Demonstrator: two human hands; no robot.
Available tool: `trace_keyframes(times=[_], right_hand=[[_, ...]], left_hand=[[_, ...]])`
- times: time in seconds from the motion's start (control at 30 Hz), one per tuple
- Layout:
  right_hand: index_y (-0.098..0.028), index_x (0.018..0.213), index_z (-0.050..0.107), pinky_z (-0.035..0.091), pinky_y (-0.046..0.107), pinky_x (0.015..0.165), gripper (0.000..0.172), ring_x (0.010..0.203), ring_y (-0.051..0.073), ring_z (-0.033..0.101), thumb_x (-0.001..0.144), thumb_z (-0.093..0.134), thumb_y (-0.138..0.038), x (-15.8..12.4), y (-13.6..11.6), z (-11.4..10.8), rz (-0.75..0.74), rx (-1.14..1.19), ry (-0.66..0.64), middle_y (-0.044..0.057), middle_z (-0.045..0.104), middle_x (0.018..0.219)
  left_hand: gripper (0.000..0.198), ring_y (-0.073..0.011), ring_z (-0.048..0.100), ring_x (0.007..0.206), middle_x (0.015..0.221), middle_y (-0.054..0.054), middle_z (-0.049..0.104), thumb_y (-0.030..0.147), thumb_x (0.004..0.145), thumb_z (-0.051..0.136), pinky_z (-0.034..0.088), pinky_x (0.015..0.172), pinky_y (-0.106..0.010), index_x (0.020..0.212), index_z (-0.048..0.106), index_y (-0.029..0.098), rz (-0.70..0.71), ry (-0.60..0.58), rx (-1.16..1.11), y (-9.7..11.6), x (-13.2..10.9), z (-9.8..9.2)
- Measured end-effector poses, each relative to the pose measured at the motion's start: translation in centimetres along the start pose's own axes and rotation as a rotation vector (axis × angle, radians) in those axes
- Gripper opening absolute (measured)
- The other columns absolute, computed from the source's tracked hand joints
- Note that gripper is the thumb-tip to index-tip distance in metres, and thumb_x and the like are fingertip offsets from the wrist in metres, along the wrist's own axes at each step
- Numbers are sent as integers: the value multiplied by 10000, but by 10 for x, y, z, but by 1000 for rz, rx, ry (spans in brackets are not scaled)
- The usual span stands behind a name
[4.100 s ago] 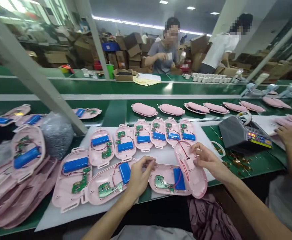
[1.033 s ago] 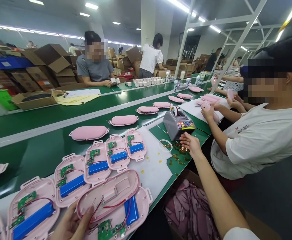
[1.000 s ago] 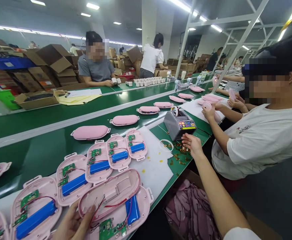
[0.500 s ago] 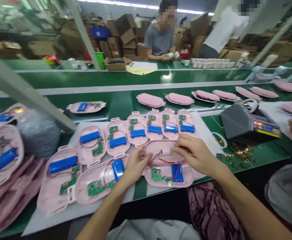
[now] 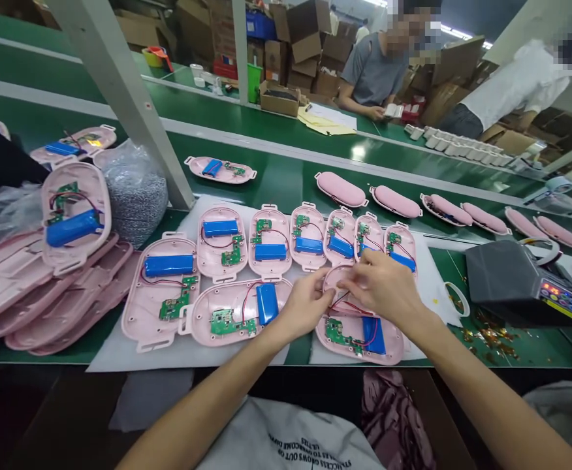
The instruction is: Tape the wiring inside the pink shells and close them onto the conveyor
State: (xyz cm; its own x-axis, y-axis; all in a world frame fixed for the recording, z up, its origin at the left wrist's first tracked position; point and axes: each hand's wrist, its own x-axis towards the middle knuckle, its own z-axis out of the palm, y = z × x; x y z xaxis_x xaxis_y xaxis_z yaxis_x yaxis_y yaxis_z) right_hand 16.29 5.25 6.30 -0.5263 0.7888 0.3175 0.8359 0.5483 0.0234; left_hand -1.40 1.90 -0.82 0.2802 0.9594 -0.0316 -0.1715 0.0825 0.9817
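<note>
My left hand [image 5: 308,301] is closed on the left end of a pink plastic shell half [image 5: 333,279], which is tilted up. My right hand [image 5: 388,284] reaches over that shell, its fingers pinched together close to my left thumb; what they pinch is hidden. Thin red and black wires [image 5: 343,305] run beneath the fingers. Directly below lies a matching pink shell [image 5: 394,356] that holds a green circuit board [image 5: 341,334] and a blue battery pack [image 5: 374,335]. My right hand covers most of the raised shell half.
Several open pink shells [image 5: 222,271] with boards and batteries lie on white foam sheets. More shells are stacked at left by a bubble-wrap roll [image 5: 136,196]. A dark grey machine [image 5: 506,281] stands right, near amber tape scraps [image 5: 494,336]. Closed pink cases [image 5: 342,188] line the green belt. A slanted post [image 5: 119,91] rises at left.
The camera view has turned, so the bench appears shifted right and tilted. My right hand has moved leftward across the raised shell half, towards my left thumb. My left hand keeps its hold.
</note>
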Motion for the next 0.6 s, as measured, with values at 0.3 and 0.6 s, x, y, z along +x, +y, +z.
trace_keyframes(times=[0.3,0.6], right_hand=[[-219,914,676,487,328,779,120,850,195,658,861,650,-323,-22,19,-4,174,522,76,29,711,890],[-159,844,622,552,316,608,275,646,186,654,845,607,-433,-129,127,23,1120,646,1123,54,660,736]], left_hand=[[288,-238,644,992,1069,-45,705,357,899,564,490,886,-333,1141,626,214,151,25,388,24,-5,2],[353,-366,607,1162,1203,26,693,441,629,677,529,974,-464,978,737,439,96,-84,634,19,14,-24]])
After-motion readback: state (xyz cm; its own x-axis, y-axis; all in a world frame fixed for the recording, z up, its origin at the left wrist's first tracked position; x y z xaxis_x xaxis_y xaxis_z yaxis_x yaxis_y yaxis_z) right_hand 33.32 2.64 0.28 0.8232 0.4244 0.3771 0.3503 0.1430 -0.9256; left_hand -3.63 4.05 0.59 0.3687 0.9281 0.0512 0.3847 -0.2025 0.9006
